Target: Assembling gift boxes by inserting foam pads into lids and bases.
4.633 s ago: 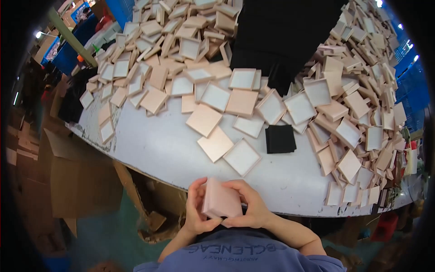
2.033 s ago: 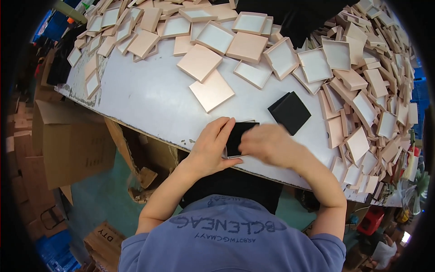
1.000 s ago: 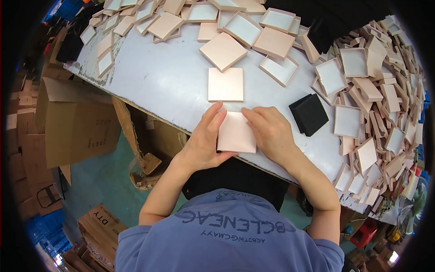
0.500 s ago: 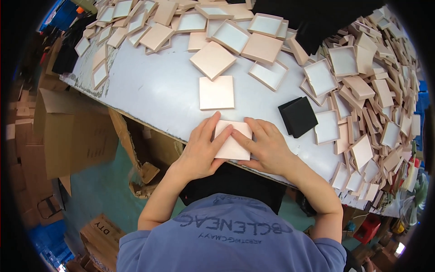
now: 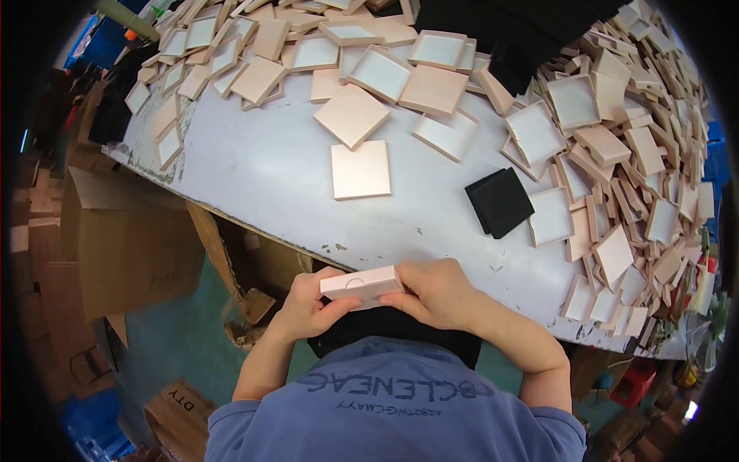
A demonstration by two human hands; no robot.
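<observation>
A small pale pink cardboard box (image 5: 360, 285) is held between both hands at the table's near edge, in front of my body. It is tilted up on edge, so a narrow side with a semicircular thumb notch shows. My left hand (image 5: 306, 305) grips its left end, thumb on the near face. Around the right end my right hand (image 5: 437, 291) is closed, with the thumb also on the near face. Farther off on the table lie a flat pink box piece (image 5: 361, 171) and another pink piece (image 5: 352, 117) touching it. Black square pads (image 5: 499, 203) lie to the right.
Many pink box lids and trays (image 5: 613, 258) are heaped along the right and far sides of the white table (image 5: 254, 173). Black cloth (image 5: 531, 27) lies at the far edge. A large brown carton (image 5: 135, 246) stands left of the table, another (image 5: 178, 412) on the floor.
Both hands have drawn the box off the tabletop toward my body. It has turned from lying flat to tilted on edge, and the fingers now wrap its ends.
</observation>
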